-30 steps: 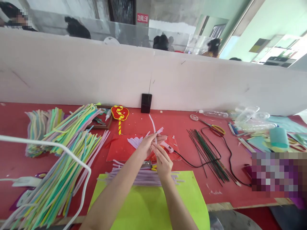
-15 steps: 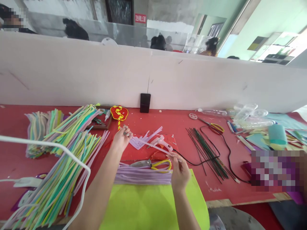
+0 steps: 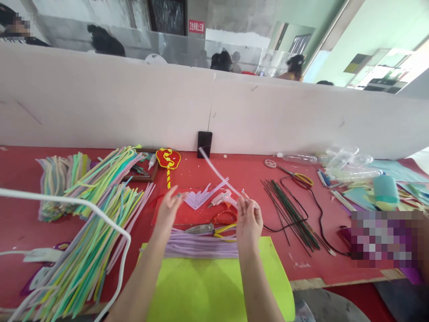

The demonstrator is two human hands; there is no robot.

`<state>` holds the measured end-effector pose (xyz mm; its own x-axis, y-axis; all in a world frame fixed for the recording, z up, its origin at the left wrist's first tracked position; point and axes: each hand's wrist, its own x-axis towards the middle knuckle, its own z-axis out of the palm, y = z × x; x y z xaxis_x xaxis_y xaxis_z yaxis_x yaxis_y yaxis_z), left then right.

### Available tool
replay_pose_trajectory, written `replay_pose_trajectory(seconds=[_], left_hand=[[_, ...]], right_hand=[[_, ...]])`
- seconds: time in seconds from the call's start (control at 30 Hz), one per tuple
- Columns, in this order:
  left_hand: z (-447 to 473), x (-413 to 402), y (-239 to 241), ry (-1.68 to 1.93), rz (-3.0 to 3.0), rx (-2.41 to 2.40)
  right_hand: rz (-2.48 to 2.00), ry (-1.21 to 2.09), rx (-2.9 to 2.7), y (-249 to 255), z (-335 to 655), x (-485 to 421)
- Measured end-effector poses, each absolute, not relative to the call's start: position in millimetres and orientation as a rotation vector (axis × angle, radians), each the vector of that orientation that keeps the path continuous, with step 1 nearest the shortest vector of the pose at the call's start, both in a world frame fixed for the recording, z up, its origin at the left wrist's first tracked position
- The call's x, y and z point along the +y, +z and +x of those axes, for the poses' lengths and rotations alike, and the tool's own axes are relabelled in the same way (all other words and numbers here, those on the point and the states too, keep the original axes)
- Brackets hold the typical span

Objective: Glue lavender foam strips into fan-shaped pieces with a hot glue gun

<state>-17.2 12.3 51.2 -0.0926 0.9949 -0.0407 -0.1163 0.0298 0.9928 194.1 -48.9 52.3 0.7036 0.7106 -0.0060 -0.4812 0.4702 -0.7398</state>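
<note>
A lilac pipe cleaner [image 3: 216, 171] slants up and left from my right hand [image 3: 250, 220], whose fingers pinch its lower end. My left hand [image 3: 168, 209] holds nothing, its fingers apart, just left of a set of lilac pipe cleaners nested in V shapes [image 3: 196, 200] on a red sheet. A pink glue gun [image 3: 225, 197] lies between the hands, partly behind the right one. Nearer me, pliers with yellow handles [image 3: 201, 229] and red-handled scissors [image 3: 224, 217] lie by a bundle of lilac pipe cleaners [image 3: 201, 249].
Multicoloured pipe cleaners [image 3: 97, 246] are heaped at left, crossed by a white cable [image 3: 125, 255]. Dark green stems [image 3: 295, 219], a black cord and scissors [image 3: 301, 179] lie at right. A phone [image 3: 204, 144] leans on the white partition [image 3: 150, 103]. A red-and-yellow ornament [image 3: 168, 158] lies behind my left hand.
My left hand has let go of the pipe cleaner and its fingers have opened. The strip, held by the right hand alone, has swung up towards the phone.
</note>
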Motion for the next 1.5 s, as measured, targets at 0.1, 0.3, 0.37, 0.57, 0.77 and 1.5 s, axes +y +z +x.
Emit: replay_pose_trajectory(seconds=[0.1,0.3,0.37,0.57,0.77,1.5], left_hand=[[18,4,50,1.215,1.019,0.999],[16,16,62,1.481,0.884,0.949],[3,26,70,1.627,0.837,0.955],[7,49,87,1.339,1.07,0.995],[56,43,94,0.823,1.593,0.99],[105,49,72,0.632,2.001,0.905]], right_hand=[[-0.803,0.901,-0.361,46,161,-53],[-0.923,1.063,-0.346,28,153,-61],[-0.976,0.932,-0.276,26,175,-57],[-1.36,0.654,-0.65,32,245,-29],[-1.371,0.781,-0.956,53,250,-6],[-1.272,0.888,-0.842,38,248,1]])
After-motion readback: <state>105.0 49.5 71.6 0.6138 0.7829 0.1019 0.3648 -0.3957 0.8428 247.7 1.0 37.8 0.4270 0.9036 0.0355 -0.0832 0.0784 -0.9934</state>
